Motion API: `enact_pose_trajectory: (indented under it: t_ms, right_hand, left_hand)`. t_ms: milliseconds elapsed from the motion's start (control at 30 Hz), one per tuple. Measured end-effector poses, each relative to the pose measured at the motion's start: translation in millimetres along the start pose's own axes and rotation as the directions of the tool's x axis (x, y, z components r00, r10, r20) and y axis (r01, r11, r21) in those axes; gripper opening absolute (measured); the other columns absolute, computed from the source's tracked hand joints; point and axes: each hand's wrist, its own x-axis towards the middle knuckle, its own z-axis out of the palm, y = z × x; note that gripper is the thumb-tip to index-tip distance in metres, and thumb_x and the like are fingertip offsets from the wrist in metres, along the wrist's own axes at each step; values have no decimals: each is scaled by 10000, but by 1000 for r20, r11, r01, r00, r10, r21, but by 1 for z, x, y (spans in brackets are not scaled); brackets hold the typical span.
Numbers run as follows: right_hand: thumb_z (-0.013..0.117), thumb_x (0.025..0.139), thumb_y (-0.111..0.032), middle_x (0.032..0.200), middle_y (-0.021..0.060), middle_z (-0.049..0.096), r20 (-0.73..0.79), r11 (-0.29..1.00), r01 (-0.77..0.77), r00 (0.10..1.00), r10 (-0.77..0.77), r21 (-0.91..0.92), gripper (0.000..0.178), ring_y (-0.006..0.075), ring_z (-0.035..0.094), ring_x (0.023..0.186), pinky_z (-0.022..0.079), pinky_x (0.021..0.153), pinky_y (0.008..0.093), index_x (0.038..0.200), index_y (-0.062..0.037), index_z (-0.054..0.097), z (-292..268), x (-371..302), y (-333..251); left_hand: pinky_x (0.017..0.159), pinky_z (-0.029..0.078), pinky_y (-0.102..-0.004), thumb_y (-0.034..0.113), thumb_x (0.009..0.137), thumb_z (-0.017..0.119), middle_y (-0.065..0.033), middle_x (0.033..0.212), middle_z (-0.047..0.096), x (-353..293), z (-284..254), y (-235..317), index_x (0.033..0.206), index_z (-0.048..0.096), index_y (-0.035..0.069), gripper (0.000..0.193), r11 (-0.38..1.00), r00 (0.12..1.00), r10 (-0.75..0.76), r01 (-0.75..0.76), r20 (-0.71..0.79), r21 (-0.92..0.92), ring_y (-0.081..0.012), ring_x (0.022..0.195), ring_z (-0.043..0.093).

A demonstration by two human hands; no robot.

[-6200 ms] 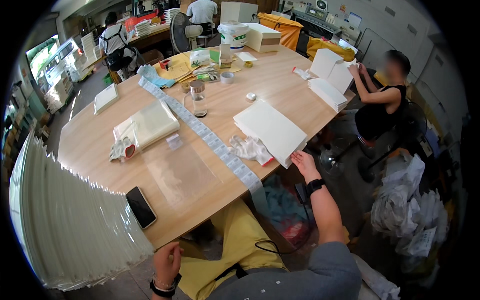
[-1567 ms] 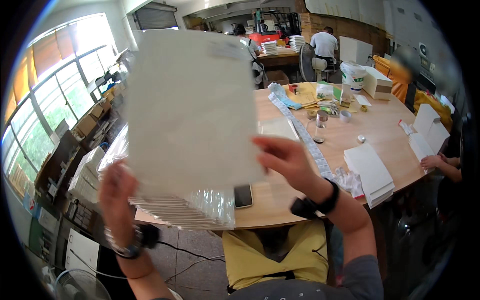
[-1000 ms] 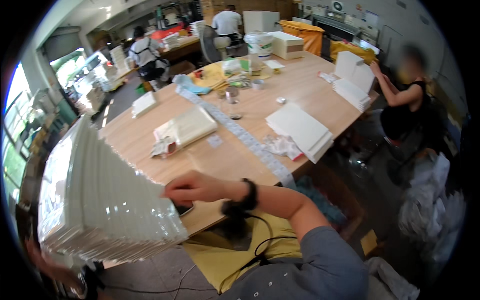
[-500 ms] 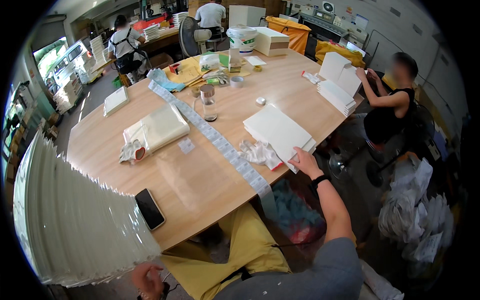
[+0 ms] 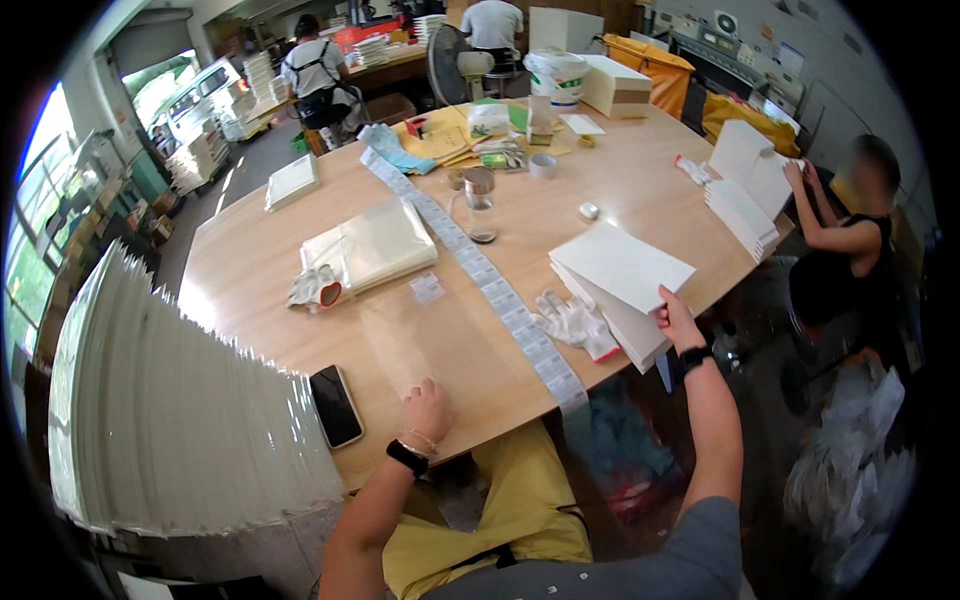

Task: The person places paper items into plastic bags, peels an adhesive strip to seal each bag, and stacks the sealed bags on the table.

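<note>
My right hand (image 5: 677, 318) grips the near right corner of a flat white card sheet (image 5: 628, 262). This sheet sits skewed over a stack of similar white sheets (image 5: 622, 325) at the table's right front edge. My left hand (image 5: 425, 412) rests low on the table's near side with its fingers curled, at a clear plastic bag (image 5: 430, 335) lying flat. Whether the fingers pinch the plastic is hidden. A white glove with a red cuff (image 5: 578, 322) lies beside the stack. The strip of printed labels (image 5: 495, 287) runs between the bag and the glove.
At the left leans a tall pile of plastic-wrapped white packs (image 5: 180, 410), next to a black phone (image 5: 337, 405). A bundle of clear bags (image 5: 370, 250), a glass cup (image 5: 481, 208) and a white bucket (image 5: 555, 78) stand further back. A co-worker (image 5: 850, 235) handles white board at right.
My left hand has come up from below the table edge onto the plastic bag. My right hand has turned the top white sheet askew on its stack. The view has shifted.
</note>
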Motion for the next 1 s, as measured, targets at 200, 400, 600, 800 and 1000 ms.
enact_pose_trajectory:
  t_ms: [200, 400, 600, 800, 1000]
  right_hand:
    - [464, 876, -253, 581, -27, 474, 3, 895, 402, 913, -409, -192, 202, 42, 376, 383, 252, 311, 181, 929, -60, 492, 49, -117, 25]
    - [479, 861, -214, 643, -15, 529, 321, 966, 101, 947, -21, -236, 225, 46, 424, 413, 291, 335, 174, 977, -24, 512, 68, -213, 86]
    - [457, 862, -194, 655, -21, 535, 441, 969, -169, 866, 234, -182, 226, 23, 396, 406, 271, 345, 164, 1009, -31, 512, 89, -246, 106]
    - [454, 866, -215, 629, -32, 503, 408, 958, -280, 870, 278, -56, 186, 20, 342, 383, 257, 345, 159, 956, -62, 509, 81, -222, 144]
    - [459, 871, -219, 588, -52, 434, 361, 930, -317, 902, 236, 187, 113, 29, 345, 402, 266, 364, 177, 909, -115, 479, 123, -233, 157]
  left_hand:
    - [676, 432, -362, 155, 652, 571, -102, 862, 541, 11, 38, -26, 808, 550, 54, 187, 999, 976, 36, -40, -217, -12, -261, 801, 530]
    - [726, 441, -358, 164, 716, 522, -122, 848, 553, 38, 15, -39, 777, 579, 59, 133, 991, 998, -52, 56, -36, 118, -260, 827, 538]
    - [751, 442, -358, 103, 736, 488, -142, 878, 539, 40, 29, -63, 821, 579, 47, 136, 991, 1000, 13, -13, -1, 130, -293, 868, 535]
    - [764, 450, -363, 138, 764, 510, -126, 1000, 550, 32, 20, -62, 1005, 564, 44, 264, 990, 928, -3, 56, -373, 131, -269, 909, 541]
    - [523, 489, -268, 223, 858, 437, -124, 821, 625, 15, -11, -79, 986, 517, -44, 307, 10, 828, -318, 489, 461, -872, -199, 670, 632]
